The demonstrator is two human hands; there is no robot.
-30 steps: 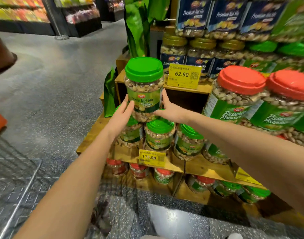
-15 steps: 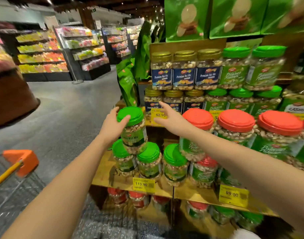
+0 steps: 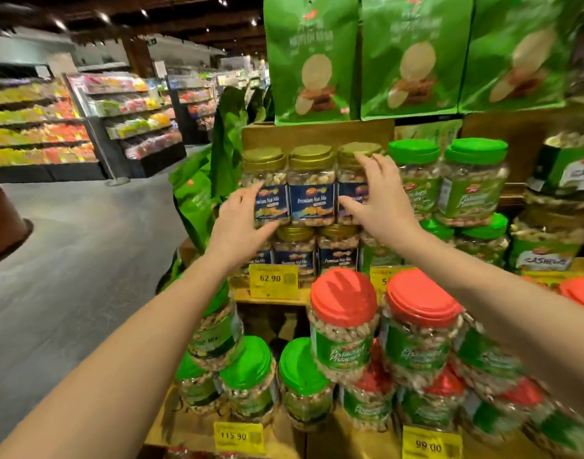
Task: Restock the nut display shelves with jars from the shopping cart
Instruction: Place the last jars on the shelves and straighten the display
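Note:
Three gold-lidded "Premium Nut Mix" jars with blue labels stand in a row on the upper wooden shelf; the middle jar [image 3: 312, 193] is in full view. My left hand [image 3: 241, 223] reaches with spread fingers to the leftmost jar [image 3: 267, 170], its thumb under the label. With fingers splayed, my right hand [image 3: 375, 197] lies over the rightmost jar [image 3: 350, 175]. Neither hand holds a jar. A green-lidded nut mix jar [image 3: 217, 336] stands stacked on other green-lidded jars [image 3: 250, 376] at lower left, partly behind my left forearm. The shopping cart is out of view.
Red-lidded pistachio jars [image 3: 343, 329] are stacked at lower centre and right, green-lidded jars [image 3: 416, 180] stand beside the gold ones. Green snack bags [image 3: 312, 61] hang above. Yellow price tags [image 3: 273, 279] front the shelves. An open aisle floor [image 3: 68, 260] lies to the left.
My left hand let go of the green-lidded nut mix jar, which now rests on the lower stack. Both hands rose to the gold-lidded jars, and my view tilted upward.

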